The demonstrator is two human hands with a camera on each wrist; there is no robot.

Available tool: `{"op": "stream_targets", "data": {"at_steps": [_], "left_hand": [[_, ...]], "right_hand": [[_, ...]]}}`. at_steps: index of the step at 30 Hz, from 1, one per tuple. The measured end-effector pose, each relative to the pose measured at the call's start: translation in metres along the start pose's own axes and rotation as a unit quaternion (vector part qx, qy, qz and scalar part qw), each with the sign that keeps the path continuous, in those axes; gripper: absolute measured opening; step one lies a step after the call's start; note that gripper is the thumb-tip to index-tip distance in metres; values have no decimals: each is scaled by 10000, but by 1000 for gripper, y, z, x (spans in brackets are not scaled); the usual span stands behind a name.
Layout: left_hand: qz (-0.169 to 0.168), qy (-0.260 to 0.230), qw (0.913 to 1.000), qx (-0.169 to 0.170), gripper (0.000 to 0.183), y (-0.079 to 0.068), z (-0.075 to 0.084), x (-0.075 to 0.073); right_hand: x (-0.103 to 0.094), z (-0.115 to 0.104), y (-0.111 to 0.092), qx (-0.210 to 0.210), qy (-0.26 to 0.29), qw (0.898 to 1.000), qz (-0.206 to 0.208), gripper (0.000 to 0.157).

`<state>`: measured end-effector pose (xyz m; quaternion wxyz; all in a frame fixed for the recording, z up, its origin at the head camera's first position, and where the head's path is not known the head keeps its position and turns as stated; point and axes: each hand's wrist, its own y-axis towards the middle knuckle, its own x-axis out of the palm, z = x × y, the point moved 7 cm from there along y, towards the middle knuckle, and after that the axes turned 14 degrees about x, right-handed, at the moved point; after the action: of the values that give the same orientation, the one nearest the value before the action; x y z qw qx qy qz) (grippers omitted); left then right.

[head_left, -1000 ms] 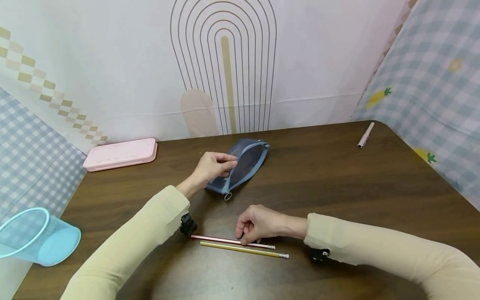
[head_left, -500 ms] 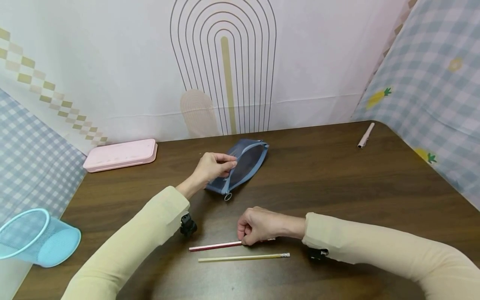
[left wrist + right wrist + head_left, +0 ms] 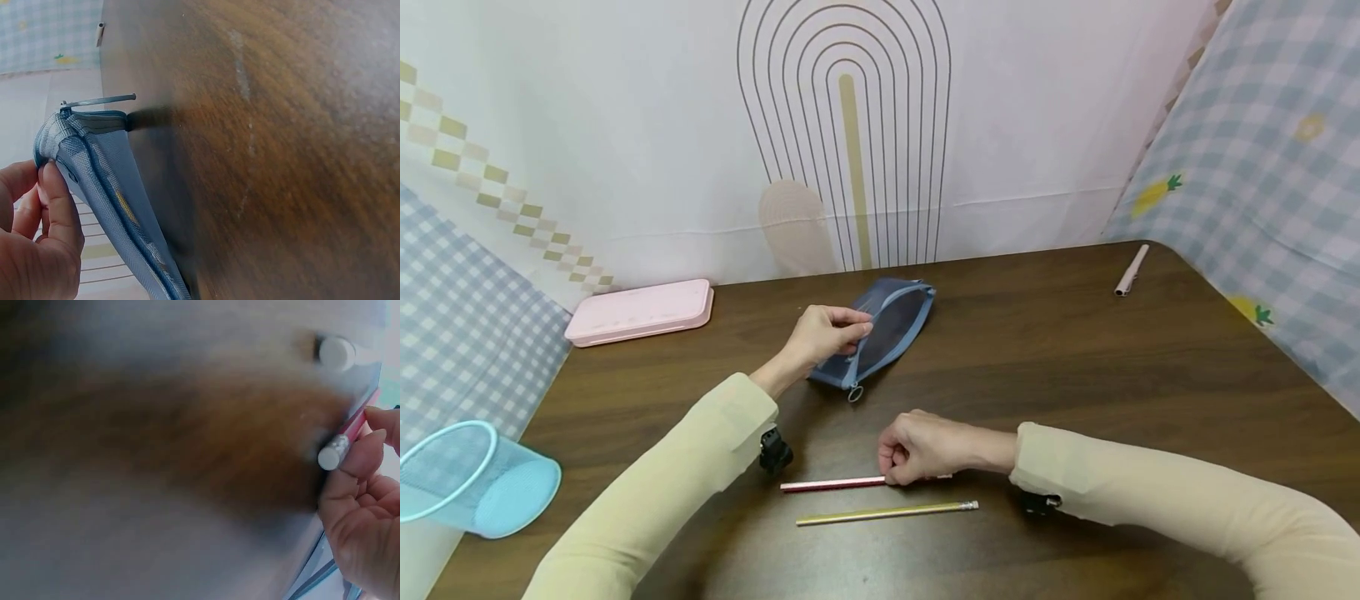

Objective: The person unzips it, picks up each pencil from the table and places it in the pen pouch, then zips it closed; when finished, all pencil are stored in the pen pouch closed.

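Observation:
My left hand (image 3: 823,335) pinches the edge of a blue zippered mesh pouch (image 3: 895,333), whose mouth gapes toward me. In the left wrist view, thumb and fingertip meet on the pouch's rim (image 3: 56,140), beside the zipper pull (image 3: 100,100). My right hand (image 3: 925,450) pinches a red-and-white pencil (image 3: 831,484) near its eraser end. The right wrist view shows the thumb and a finger on its red shaft, just behind the metal band and white eraser (image 3: 329,457). A yellow pencil (image 3: 880,514) lies on the table on the near side of the red one.
A pink pencil case (image 3: 640,312) lies at the back left of the brown wooden table (image 3: 1037,358). At the left edge, a light blue mesh cup (image 3: 512,487) lies tipped over. A pale pink pen (image 3: 1132,270) rests at the back right.
My right hand has taken hold of the red pencil and turned it, its left end swinging slightly nearer me. The yellow pencil has also turned a little. My left hand stays on the pouch.

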<state>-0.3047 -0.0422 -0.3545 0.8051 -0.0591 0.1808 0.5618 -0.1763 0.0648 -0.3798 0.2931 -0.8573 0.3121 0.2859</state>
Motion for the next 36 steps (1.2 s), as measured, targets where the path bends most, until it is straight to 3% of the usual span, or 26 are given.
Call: {"op": "stream_targets", "data": {"at_steps": [6, 11, 15, 20, 26, 29, 36], "left_hand": [[64, -22, 10000, -39, 25, 0, 1, -3], [51, 28, 10000, 10, 25, 1, 2, -6], [16, 119, 9999, 24, 25, 0, 3, -8], [27, 133, 9999, 48, 25, 1, 3, -8], [103, 96, 9999, 71, 25, 2, 5, -9], [118, 114, 9998, 75, 25, 2, 6, -9], [29, 53, 9999, 98, 26, 1, 7, -6]], "right_hand": [[-16, 16, -3, 43, 616, 9981, -28, 8], [-29, 26, -9, 156, 614, 9978, 192, 8], [-33, 34, -14, 261, 925, 9953, 97, 6], [-45, 48, -21, 408, 1832, 9822, -8, 9], [-62, 69, -26, 894, 2340, 9680, -172, 21], [-70, 81, -24, 1278, 3025, 9444, -156, 29], [-79, 89, -3, 1722, 4885, 8552, 187, 36]]}}
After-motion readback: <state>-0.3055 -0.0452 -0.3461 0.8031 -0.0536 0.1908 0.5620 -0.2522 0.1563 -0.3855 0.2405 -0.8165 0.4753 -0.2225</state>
